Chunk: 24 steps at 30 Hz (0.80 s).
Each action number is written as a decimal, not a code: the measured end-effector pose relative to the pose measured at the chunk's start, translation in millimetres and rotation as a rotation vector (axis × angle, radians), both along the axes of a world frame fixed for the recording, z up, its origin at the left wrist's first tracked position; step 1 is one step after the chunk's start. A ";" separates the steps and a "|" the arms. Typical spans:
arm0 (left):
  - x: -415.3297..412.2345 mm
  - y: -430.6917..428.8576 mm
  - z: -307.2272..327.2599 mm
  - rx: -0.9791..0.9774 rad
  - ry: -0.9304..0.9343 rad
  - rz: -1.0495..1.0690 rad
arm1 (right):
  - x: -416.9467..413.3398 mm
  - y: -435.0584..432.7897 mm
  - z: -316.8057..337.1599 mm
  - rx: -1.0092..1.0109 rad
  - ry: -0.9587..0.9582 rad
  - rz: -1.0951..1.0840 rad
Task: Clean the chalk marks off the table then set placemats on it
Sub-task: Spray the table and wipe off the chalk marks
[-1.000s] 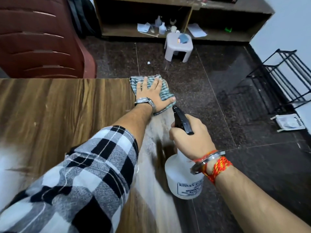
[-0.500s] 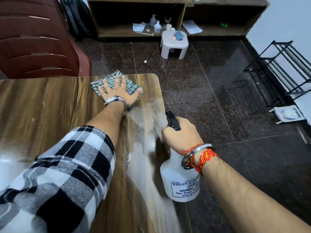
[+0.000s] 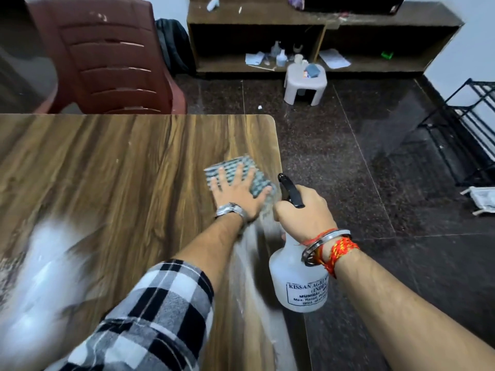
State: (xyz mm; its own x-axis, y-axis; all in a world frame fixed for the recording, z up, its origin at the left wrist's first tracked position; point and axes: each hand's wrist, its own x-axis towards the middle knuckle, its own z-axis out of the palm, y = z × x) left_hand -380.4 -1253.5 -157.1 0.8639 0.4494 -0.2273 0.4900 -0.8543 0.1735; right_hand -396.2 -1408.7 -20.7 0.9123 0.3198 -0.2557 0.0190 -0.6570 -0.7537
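**Item: desk wipe-down, chalk removal stage**

Left hand [image 3: 239,195]: flat, fingers spread, pressing a checked cloth [image 3: 235,172] on the desk [image 3: 120,162] near its 3 o'clock edge. Right hand [image 3: 302,211]: closed around the neck of a white spray bottle [image 3: 297,285], held just off that edge. Chalk marks [image 3: 40,266]: pale smear at 8 o'clock; a hazy streak at 5 o'clock. Placemats: none in view.

Risks: cloth may slide off the edge; wet chalk may spread rather than lift.
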 end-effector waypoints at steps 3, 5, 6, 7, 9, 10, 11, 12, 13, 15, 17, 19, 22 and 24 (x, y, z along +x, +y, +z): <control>-40.7 25.2 -2.0 -0.023 0.007 0.210 | -19.3 -10.1 3.3 0.005 0.006 0.027; -66.8 18.8 0.5 -0.010 0.037 0.270 | -32.9 -18.1 6.7 0.012 0.017 0.030; -77.8 5.6 2.2 -0.001 0.054 0.263 | -39.6 -22.6 9.1 0.018 0.025 0.033; -86.7 -13.4 1.8 0.010 0.058 0.235 | -44.8 -26.7 10.9 0.024 0.032 0.035; -101.5 -61.9 15.8 0.017 0.056 0.105 | -56.8 -37.9 17.1 0.031 0.035 0.048; -110.7 -87.8 23.5 0.021 0.067 0.021 | -62.2 -43.2 19.6 0.030 0.032 0.054; -120.8 -110.2 30.3 0.040 0.074 -0.069 | -67.0 -48.3 20.6 0.026 0.024 0.059; -127.3 -127.8 28.9 0.092 0.012 -0.155 | -70.3 -52.7 21.4 0.023 0.015 0.062; -136.0 -141.4 27.8 0.085 -0.033 -0.179 | -74.8 -56.3 21.9 0.019 0.006 0.069; -159.6 -156.1 30.8 0.058 0.083 -0.197 | -83.7 -61.8 24.4 0.014 -0.002 0.090; -176.4 -152.7 16.4 0.069 0.130 -0.248 | -90.5 -65.7 26.6 0.004 -0.004 0.103; -202.2 -149.0 8.6 -0.008 0.112 -0.128 | -100.1 -69.8 26.7 0.003 -0.002 0.114; -249.5 -129.3 9.8 0.012 0.054 0.176 | -117.8 -76.1 26.6 0.018 0.036 0.115; -282.2 -115.1 9.0 -0.012 0.078 0.339 | -129.4 -80.4 26.2 0.027 0.062 0.116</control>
